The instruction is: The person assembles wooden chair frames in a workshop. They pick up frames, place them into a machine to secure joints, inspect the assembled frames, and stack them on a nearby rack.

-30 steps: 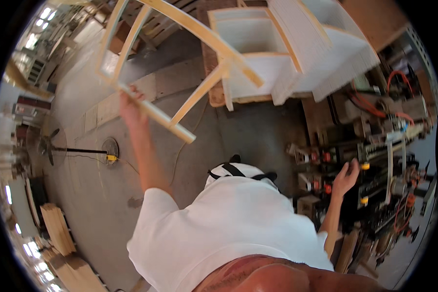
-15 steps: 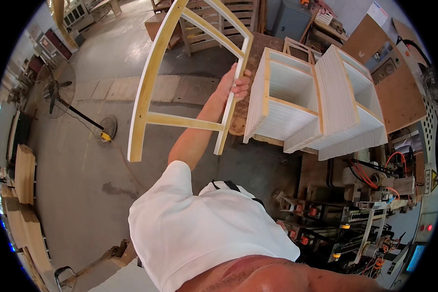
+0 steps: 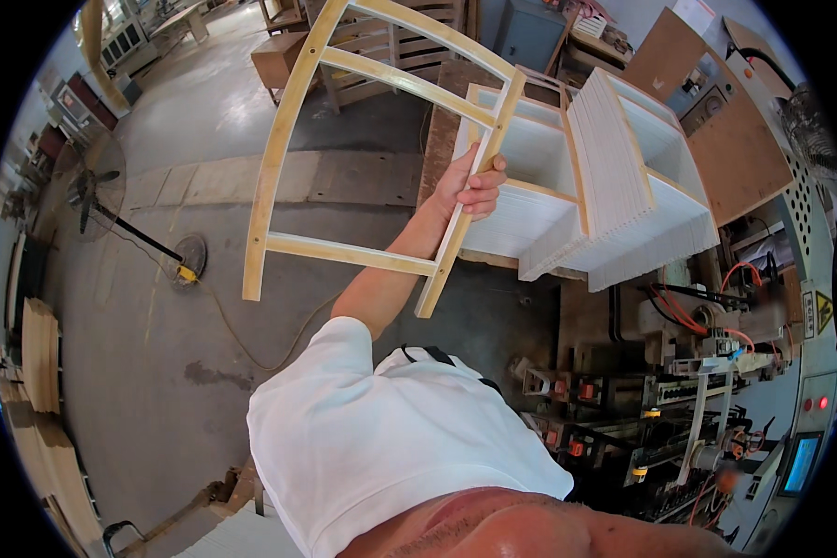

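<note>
Currently left hand [image 3: 474, 189] is closed firmly around the right side rail [image 3: 439, 284] of the ladder-style wooden frame [image 3: 344, 253]. Frame's up in the air, clear of the floor [image 3: 139, 372], partly overlapping the ribbed white stacks [image 3: 614, 139] in view. Right hand's out of view; can't tell its state. Pedestal fan [image 3: 86, 191] stands well apart, left; lit screen [image 3: 798, 465] far right.
</note>
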Demonstrator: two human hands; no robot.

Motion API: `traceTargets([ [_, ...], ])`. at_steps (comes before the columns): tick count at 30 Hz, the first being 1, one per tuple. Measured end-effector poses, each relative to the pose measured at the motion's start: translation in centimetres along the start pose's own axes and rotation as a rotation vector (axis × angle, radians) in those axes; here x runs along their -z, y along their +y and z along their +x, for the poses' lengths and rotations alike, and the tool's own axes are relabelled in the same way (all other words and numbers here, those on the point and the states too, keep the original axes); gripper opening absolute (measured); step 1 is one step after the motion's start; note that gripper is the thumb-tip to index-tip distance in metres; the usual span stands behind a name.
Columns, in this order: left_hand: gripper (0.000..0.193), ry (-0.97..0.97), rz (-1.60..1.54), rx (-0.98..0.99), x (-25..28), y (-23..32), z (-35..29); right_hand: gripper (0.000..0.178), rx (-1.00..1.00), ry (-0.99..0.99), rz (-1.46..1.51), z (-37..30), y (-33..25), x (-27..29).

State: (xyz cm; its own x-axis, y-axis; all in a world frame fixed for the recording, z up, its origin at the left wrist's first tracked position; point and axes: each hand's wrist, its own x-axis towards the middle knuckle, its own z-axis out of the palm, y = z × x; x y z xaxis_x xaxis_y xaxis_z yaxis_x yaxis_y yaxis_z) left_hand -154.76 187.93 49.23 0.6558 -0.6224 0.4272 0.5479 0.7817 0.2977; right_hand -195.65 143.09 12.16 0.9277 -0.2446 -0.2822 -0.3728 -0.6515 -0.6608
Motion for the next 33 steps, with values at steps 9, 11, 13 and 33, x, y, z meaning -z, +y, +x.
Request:
traceTargets([
  [9,0.035,-0.009,-0.104,-0.092,-1.5,-3.5,2.2,0.018,-0.236,-0.146,0.320,-0.9,-6.1,2.3],
  [11,0.032,-0.047,-0.143,-0.110,-2.6,-4.4,3.6,0.017,-0.363,-0.075,0.336,-2.6,-8.0,4.2],
  [13,0.031,-0.074,-0.170,-0.092,-3.1,-5.5,5.0,0.015,-0.394,-0.028,0.274,-3.6,-8.2,4.4],
  [33,0.038,0.160,0.053,-0.075,-3.7,-7.9,8.0,0.017,-0.370,-0.068,0.503,-4.8,-0.4,0.6],
])
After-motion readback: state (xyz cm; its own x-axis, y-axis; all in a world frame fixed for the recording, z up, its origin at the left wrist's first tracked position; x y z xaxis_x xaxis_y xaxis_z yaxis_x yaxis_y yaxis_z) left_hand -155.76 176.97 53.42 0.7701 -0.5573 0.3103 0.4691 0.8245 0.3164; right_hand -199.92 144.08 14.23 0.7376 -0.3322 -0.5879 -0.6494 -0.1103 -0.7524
